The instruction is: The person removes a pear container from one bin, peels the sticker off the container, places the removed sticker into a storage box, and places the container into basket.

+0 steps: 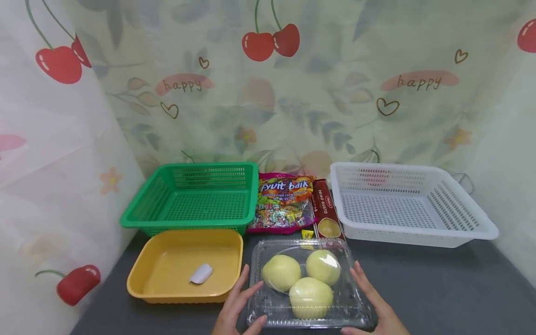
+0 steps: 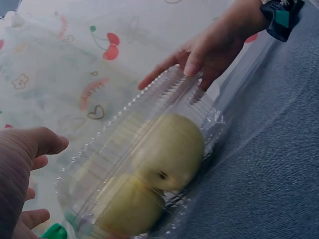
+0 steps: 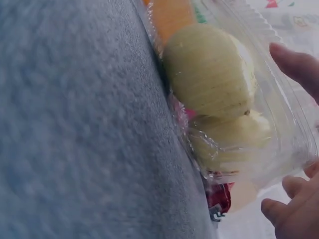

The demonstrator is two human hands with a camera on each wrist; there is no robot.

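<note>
A clear plastic clamshell box (image 1: 347, 311) with three round, pale yellow-green fruits (image 1: 311, 298) inside sits on the dark table at the front. My left hand (image 1: 239, 307) is at the box's left side with its fingers spread; the left wrist view shows a gap between this hand (image 2: 27, 174) and the box. On the opposite side is my right hand (image 1: 378, 307), fingers extended along the right edge. In the left wrist view the right hand's thumb (image 2: 195, 62) lies at the box's corner. Whether it touches is hard to tell.
Left of the box stands a yellow basin (image 1: 167, 260) holding a small white piece (image 1: 201, 273). Behind are a green basket (image 1: 125, 218), a candy bag (image 1: 284, 202), a red pasta pack (image 1: 324, 204), a small yellow packet (image 1: 307, 234) and a white basket (image 1: 402, 236).
</note>
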